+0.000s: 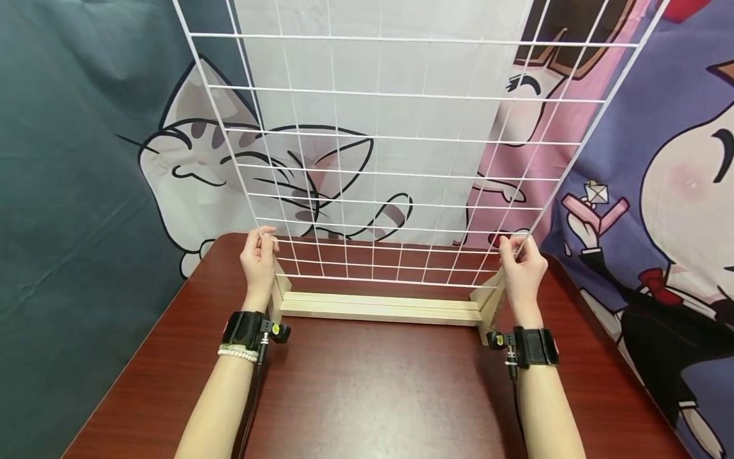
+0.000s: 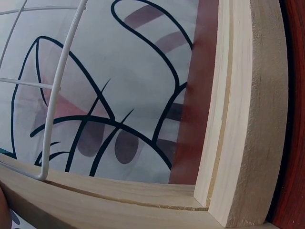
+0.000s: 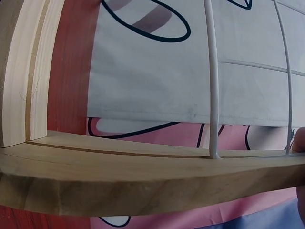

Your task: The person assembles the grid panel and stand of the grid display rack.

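Observation:
A white wire grid panel (image 1: 401, 127) stands upright over a pale wooden base (image 1: 381, 308) on a dark red table (image 1: 367, 382). My left hand (image 1: 259, 258) pinches the panel's left edge wire near its bottom, and my right hand (image 1: 520, 264) pinches the right edge wire at the same height. In the left wrist view the wire grid panel (image 2: 57, 90) has its lower corner close above the grooved wooden base (image 2: 228, 119). The right wrist view shows the wire grid panel (image 3: 213, 95) with its bottom wire lying along the wooden base (image 3: 143, 171).
The wooden base has short feet at both ends, left foot (image 1: 278, 296) and right foot (image 1: 489, 303). A cartoon cat cloth backdrop (image 1: 189, 153) hangs behind the table. The table's front half lies between my forearms.

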A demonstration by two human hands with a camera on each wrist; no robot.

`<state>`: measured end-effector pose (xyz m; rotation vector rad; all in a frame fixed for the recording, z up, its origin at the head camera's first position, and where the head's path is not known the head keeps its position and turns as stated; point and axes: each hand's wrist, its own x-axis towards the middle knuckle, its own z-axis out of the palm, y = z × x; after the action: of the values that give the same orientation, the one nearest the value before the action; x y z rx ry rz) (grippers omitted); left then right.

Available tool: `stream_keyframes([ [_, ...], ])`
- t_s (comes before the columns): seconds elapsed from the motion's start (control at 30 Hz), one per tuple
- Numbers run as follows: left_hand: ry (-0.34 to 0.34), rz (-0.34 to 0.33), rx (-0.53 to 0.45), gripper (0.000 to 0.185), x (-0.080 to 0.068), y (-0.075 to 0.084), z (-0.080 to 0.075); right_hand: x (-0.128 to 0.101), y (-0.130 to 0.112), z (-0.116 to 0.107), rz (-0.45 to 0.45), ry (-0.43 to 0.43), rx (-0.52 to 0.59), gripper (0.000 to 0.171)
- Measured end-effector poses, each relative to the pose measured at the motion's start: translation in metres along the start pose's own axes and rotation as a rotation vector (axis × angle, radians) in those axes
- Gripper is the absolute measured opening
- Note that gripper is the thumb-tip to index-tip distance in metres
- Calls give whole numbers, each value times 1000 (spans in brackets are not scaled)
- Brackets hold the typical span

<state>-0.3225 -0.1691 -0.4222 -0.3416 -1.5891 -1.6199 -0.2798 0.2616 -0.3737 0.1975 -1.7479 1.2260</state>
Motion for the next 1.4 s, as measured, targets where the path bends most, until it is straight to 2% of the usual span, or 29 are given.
stream_keyframes([
  [0.17, 8, 20, 74, 22, 0, -15, -1, -1, -3, -3, 21, -20, -26, 18],
  [0.4, -5, 29, 139, 23, 0, -16, -4, 1, -9, -5, 72, -94, -50, 19],
  [0.5, -7, 24, 141, 22, -1, -8, -2, 1, -10, -6, 75, -111, -62, 19],
  [0.6, -4, 28, 142, 23, -1, -7, -2, 1, -10, -6, 78, -120, -64, 19],
  [0.67, -2, 41, 138, 23, -1, -8, -2, 1, -10, -7, 79, -117, -69, 19],
  [0.73, -3, 40, 134, 24, -1, -16, -3, 0, -9, -7, 83, -110, -77, 19],
  [1.07, -1, 32, 125, 23, -2, -17, -3, -6, -6, -6, 49, -110, -110, 13],
  [1.4, -14, 10, 138, 22, -2, -17, -4, -2, -6, -7, 80, -272, -85, 29],
])
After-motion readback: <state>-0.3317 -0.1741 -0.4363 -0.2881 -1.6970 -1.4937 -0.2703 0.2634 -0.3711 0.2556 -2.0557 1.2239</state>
